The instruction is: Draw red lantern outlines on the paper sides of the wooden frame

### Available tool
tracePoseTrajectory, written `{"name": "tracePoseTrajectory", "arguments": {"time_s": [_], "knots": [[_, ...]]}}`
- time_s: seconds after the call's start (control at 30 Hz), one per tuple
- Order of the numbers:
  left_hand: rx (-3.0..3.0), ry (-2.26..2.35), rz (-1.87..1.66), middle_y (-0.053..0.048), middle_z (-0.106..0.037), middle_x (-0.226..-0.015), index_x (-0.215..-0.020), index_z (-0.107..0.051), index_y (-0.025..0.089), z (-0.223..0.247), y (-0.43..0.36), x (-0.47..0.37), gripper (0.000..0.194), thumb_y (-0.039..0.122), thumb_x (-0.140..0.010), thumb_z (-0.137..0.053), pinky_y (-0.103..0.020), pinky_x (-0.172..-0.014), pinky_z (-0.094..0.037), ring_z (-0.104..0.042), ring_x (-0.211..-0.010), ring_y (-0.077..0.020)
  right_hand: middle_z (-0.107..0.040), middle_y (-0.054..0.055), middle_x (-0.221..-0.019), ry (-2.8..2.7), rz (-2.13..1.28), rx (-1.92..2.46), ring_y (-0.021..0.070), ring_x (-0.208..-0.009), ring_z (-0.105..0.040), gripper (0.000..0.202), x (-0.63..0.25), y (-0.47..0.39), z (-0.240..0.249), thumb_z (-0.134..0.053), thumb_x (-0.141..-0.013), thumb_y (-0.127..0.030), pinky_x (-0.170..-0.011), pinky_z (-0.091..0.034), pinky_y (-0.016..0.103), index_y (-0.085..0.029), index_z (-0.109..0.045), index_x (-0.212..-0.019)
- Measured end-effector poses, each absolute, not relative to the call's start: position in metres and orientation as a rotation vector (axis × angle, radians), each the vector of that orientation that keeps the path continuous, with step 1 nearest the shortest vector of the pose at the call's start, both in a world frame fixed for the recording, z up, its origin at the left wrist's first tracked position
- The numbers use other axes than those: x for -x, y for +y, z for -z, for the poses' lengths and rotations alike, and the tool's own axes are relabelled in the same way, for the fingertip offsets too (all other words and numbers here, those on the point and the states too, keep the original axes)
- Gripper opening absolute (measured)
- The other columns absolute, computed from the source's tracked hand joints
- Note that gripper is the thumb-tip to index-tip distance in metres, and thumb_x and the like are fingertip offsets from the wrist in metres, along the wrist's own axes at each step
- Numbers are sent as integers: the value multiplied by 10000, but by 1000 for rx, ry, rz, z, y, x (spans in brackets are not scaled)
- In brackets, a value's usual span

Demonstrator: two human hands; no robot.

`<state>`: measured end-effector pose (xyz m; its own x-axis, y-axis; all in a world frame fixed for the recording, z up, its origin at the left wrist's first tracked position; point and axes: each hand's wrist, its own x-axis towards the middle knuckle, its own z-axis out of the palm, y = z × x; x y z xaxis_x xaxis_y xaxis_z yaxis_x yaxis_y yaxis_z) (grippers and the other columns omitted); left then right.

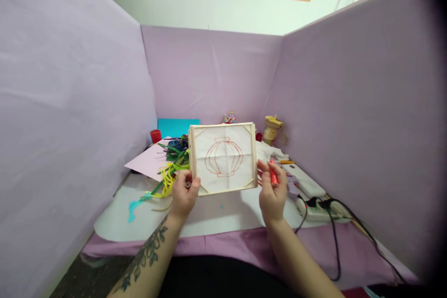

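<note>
A wooden frame with white paper [209, 179] is held up above the table, bearing a red outline drawing of a lantern. My left hand [185, 194] grips its lower left corner, and a small whitish round end of something shows between the fingers. At the frame's right edge is my right hand [273, 195], its fingers curled round a red marker [274, 173]. The fingertips reach close to the frame; whether they touch it is unclear.
Yellow paper strips [168, 180], green strips and pink paper [146, 163] lie left on the white table [209, 221]. Behind stand a blue board [174, 126] and a red cup [155, 136]. A power strip [314, 209] with black cables sits right. Lilac partitions [216, 74] enclose the table.
</note>
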<state>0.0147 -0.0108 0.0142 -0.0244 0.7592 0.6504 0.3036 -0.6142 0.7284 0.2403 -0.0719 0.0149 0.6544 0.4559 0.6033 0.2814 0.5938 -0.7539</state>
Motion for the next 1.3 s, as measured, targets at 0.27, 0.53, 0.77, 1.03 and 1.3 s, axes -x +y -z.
{"name": "tracePoseTrajectory", "arguments": {"time_s": [0.27, 0.53, 0.77, 1.03, 1.3], "knots": [[-1859, 1139, -1703, 25, -475, -700, -815, -500, 195, -19, -11, -13, 180, 370, -841, -537, -245, -558, -405, -475, -596, -123, -704, 108, -1017, -933, 68, 1033, 238, -1018, -661, 326, -245, -85, -19, -574, -882, -273, -952, -480, 483, -180, -559, -1194], [-1870, 1147, -1715, 23, -481, -693, -804, -501, 198, -17, -12, -13, 155, 346, -833, -538, -248, -578, -407, -472, -612, -128, -680, 25, -765, -1363, 96, 885, 162, -690, -646, 108, -240, -81, -86, -674, -816, -310, -649, -527, 279, -204, -692, -831], [-1899, 1133, -1716, 35, -463, -666, -789, -490, 201, -17, -15, -13, 140, 327, -833, -534, -239, -557, -384, -449, -584, -120, -643, -6, -663, -1463, -41, 872, 118, -549, -597, 134, -223, -46, -102, -586, -873, -300, -546, -492, 242, -196, -667, -853], [-1922, 1128, -1716, 42, -450, -652, -780, -483, 202, -17, -16, -12, 145, 325, -839, -534, -231, -541, -365, -434, -568, -113, -702, 19, -809, -1412, 159, 959, 164, -742, -659, 70, -215, -37, -102, -635, -785, -226, -698, -541, 291, -206, -667, -844], [-1909, 1128, -1712, 36, -459, -669, -787, -482, 204, -16, -14, -13, 160, 343, -840, -540, -238, -560, -378, -441, -583, -117, -705, 19, -808, -1390, 199, 990, 166, -729, -658, 97, -212, -33, -98, -620, -773, -204, -696, -544, 297, -208, -670, -856]]}}
